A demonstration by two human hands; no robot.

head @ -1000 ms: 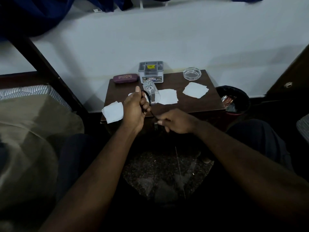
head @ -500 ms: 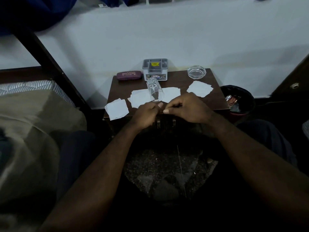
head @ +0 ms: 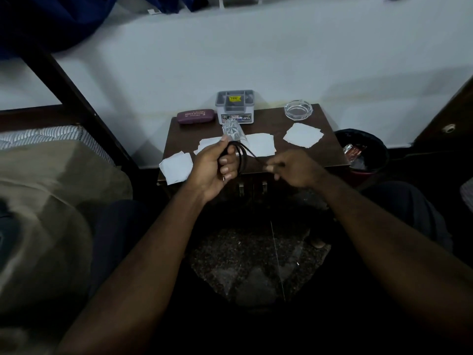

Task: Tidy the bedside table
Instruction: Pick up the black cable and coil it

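Bedside table (head: 307, 155) of dark wood stands against the white wall, and the black cord (head: 242, 156) is held above its front edge. The left hand (head: 213, 166) has its fingers curled round several loops of the cord. The right hand (head: 294, 170) pinches the free end, which runs nearly taut between the two hands.

At the back edge sits a grey compartment box (head: 235, 107) with a yellow label in one section; its other contents are too dark to tell. A maroon glasses case (head: 195, 116), closed, lies near the back left corner, and a glass ashtray (head: 298, 110) near the back right corner. A drinking glass (head: 233, 131) lies on its side mid-table among white paper squares (head: 303, 134). Beside the right edge, on the floor, a black bin (head: 371, 135) holds crumpled wrappers (head: 354, 151)
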